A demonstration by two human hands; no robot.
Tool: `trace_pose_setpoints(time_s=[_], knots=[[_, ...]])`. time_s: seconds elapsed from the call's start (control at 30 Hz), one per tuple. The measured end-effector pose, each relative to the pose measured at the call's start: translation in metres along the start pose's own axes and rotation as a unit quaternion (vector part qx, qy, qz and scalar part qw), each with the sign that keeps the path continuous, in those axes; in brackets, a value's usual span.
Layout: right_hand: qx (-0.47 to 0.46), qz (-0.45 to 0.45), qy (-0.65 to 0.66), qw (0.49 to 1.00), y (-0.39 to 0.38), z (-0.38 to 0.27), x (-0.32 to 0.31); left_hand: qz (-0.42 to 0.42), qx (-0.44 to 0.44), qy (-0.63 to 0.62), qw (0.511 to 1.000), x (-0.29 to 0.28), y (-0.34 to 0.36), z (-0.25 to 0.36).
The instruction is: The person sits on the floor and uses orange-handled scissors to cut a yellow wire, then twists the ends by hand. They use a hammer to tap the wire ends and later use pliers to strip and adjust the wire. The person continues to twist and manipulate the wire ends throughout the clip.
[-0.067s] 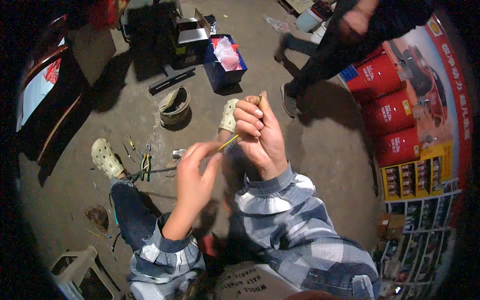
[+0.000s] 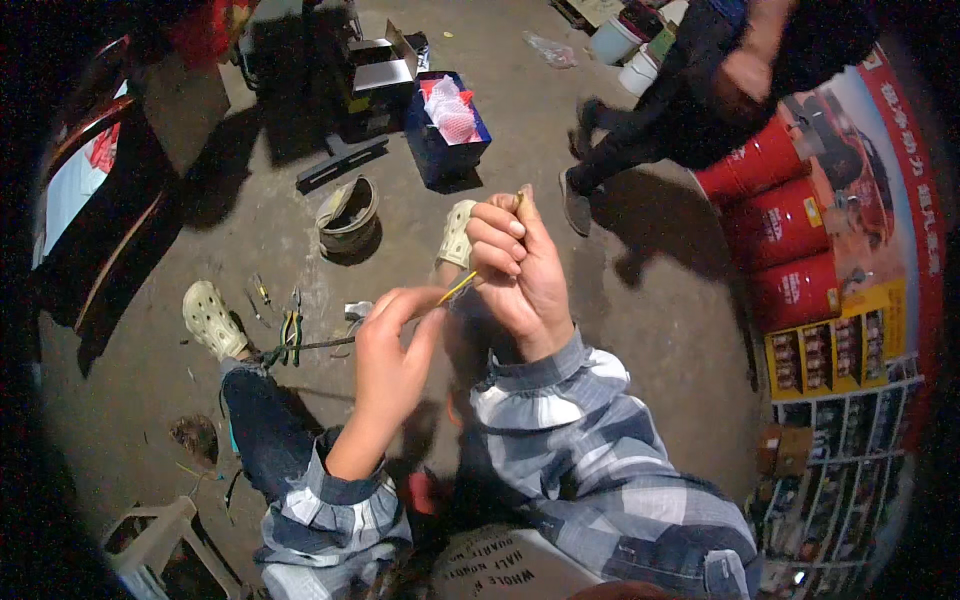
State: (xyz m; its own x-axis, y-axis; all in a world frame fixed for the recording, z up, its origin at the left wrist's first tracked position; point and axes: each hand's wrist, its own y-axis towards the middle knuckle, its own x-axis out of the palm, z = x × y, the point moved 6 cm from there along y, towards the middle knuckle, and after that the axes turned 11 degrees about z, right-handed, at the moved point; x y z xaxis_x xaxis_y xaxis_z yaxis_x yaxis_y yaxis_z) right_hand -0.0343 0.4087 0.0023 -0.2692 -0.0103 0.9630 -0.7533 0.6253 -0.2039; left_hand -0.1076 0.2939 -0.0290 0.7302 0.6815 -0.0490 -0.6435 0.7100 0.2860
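My left hand (image 2: 395,355) is closed around a dark cable (image 2: 320,345) that trails to the left; a thin yellow wire (image 2: 459,288) runs from its fingertips up to my right hand. My right hand (image 2: 523,262) is raised, fingers curled and palm toward me, pinching the wire, with a small brass-coloured piece (image 2: 521,199) at thumb and forefinger. On the floor beside the cable lie green-handled pliers (image 2: 292,331), a yellow-handled screwdriver (image 2: 264,294) and a small metal piece (image 2: 357,310).
A bucket (image 2: 336,240), dark bar (image 2: 340,162) and box with pink foam netting (image 2: 445,160) are ahead. A co-worker's legs (image 2: 620,150) and large red poster (image 2: 780,240) are right; a wooden cabinet (image 2: 120,240) is left, a plastic stool (image 2: 165,530) lower left.
The co-worker's legs and hand have shifted slightly right and down, with the rear foot lower. My hands are nearly unchanged.
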Motion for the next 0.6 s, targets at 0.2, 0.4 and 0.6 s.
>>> trace_pose_setpoints(time_s=[0.2, 0.4, 0.6], knots=[[-0.008, -0.007, -0.002, 1.000, -0.0042, -0.0005, 0.0019, -0.014, -0.018, -0.013, 1.000, 0.0005, -0.0018, -0.0003], [0.003, -0.034, -0.007, 0.999, -0.0069, 0.0011, 0.0054, -0.020, -0.016, -0.020, 0.999, 0.0013, -0.0025, 0.0010], [0.000, -0.048, -0.021, 0.999, -0.0080, 0.0014, 0.0082, -0.022, -0.013, -0.029, 0.999, 0.0024, -0.0035, -0.0010]])
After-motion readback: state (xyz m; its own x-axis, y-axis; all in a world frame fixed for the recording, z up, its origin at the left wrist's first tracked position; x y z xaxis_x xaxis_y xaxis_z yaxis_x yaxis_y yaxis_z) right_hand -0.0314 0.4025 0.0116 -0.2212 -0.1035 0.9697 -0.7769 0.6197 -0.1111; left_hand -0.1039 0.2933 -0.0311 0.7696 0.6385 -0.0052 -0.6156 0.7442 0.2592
